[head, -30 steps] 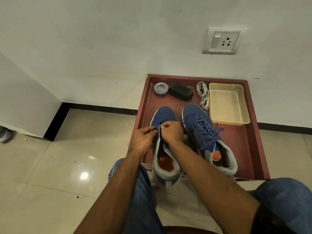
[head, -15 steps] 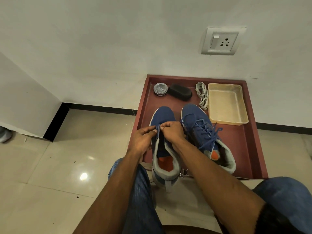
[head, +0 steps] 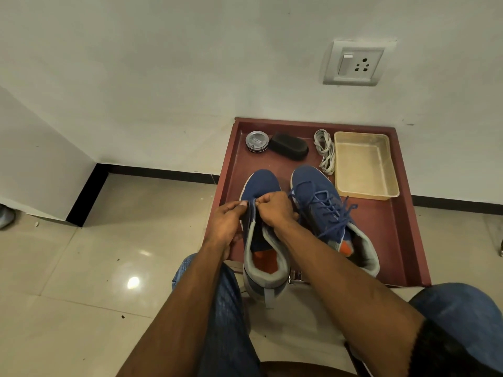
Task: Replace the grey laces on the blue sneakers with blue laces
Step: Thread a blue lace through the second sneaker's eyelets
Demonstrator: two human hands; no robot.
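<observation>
Both hands worked the left sneaker's eyelets on the red tray.

I saw the left hand [head: 227,223] pinching the left sneaker [head: 261,213] flap & the right hand [head: 275,208] curled tight on a blue lace [head: 254,205] end. Right sneaker [head: 321,202] beside it was laced blue, w/ grey collar, orange insole. Grey laces [head: 324,151] lay bundled at the far end of the tray [head: 402,240].

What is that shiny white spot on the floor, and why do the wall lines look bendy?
Head view: the white spot is glare, a light reflecting off the glossy floor tiles; a fainter one sits nearby. Head view: the wide-angle lens bows the black skirting and red tray's rim. Head view: hands are sharp, not blurred.
</observation>
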